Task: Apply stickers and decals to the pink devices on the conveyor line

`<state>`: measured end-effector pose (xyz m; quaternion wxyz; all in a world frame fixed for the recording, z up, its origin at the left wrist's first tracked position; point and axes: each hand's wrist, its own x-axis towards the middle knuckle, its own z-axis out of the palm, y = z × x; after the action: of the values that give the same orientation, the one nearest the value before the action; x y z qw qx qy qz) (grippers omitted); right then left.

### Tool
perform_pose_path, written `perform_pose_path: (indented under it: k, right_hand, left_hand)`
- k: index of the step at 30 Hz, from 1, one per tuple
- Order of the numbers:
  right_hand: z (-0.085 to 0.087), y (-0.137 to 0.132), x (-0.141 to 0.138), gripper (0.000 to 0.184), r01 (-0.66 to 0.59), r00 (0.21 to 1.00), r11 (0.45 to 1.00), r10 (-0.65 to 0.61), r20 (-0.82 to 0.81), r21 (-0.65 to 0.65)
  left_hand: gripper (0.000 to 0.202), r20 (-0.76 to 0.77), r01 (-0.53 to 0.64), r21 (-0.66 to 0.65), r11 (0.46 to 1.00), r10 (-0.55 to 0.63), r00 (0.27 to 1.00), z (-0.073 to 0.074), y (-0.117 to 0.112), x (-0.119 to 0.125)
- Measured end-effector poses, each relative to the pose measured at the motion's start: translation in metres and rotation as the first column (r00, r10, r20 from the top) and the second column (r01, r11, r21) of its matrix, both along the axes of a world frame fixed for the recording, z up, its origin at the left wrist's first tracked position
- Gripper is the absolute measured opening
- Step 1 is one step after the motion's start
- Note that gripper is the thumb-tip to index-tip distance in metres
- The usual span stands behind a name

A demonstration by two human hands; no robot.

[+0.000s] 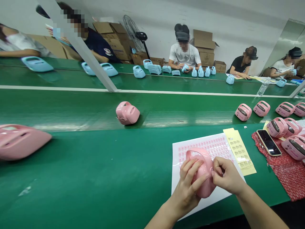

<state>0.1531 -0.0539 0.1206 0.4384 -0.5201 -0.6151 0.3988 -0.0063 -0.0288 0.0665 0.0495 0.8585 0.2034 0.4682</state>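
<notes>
My left hand (187, 186) is wrapped round a pink plastic toy shell (202, 168), holding it just above a white sheet of small pink stickers (209, 144). My right hand (226, 176) is pinched against the shell's right side, fingers pressed together; what lies between them is too small to make out. A yellow sticker sheet (238, 149) lies just right of the white one.
Pink shells lie on the green belt (95, 178): one (127, 113) in the middle, one (21, 140) at far left, several (281, 125) at right by a phone (268, 142) on red mesh. Across the belt, other people handle blue shells (139, 72).
</notes>
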Motion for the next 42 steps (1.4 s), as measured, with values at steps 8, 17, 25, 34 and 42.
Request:
perform_pose_path:
  k: [8,17,25,34,42]
  right_hand:
    - [0.002,0.002,0.001,0.022,-0.033,0.999,0.999,0.032,-0.019,-0.023]
    - [-0.001,0.004,0.000,0.022,-0.036,0.996,0.999,0.035,-0.087,-0.018]
    - [-0.006,0.004,-0.007,0.022,0.041,0.997,0.999,-0.042,-0.066,-0.026]
    - [-0.014,0.012,0.001,0.023,-0.078,0.943,0.978,0.010,-0.332,-0.191]
    - [-0.023,0.030,0.010,0.018,0.116,0.920,0.980,-0.168,-0.353,-0.164]
  left_hand:
    - [0.076,0.017,-0.029,0.013,0.999,0.029,0.999,0.001,-0.001,0.001]
    - [0.076,-0.012,-0.049,0.044,0.998,0.049,0.999,0.000,0.000,0.001]
    - [0.074,0.024,-0.078,0.014,0.997,0.078,0.997,-0.004,-0.002,0.003]
    - [0.072,0.042,-0.063,-0.035,0.997,0.064,0.997,-0.003,-0.003,0.001]
    - [0.076,0.110,0.058,-0.122,0.991,-0.044,0.993,0.005,-0.010,0.005]
